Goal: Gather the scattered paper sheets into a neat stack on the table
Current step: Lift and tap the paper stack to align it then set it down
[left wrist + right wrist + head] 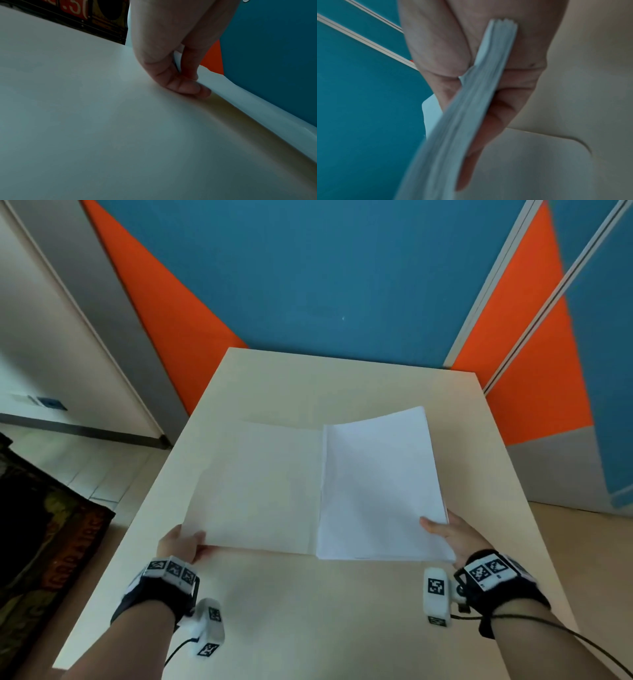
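Left hand (178, 546) pinches a single white paper sheet (260, 487); right hand (452, 534) holds a white paper stack (380, 487) above the beige worktop (308, 611).

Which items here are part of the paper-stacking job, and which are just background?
In the job:
- stack of sheets, gripped by the right hand
- single sheet, pinched at its near corner by the left hand
- table

Just there:
- blue and orange wall panels
- dark patterned object left of the table

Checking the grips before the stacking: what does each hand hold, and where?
The left hand pinches a single sheet at its near left corner; the right hand grips the paper stack at its near right corner.
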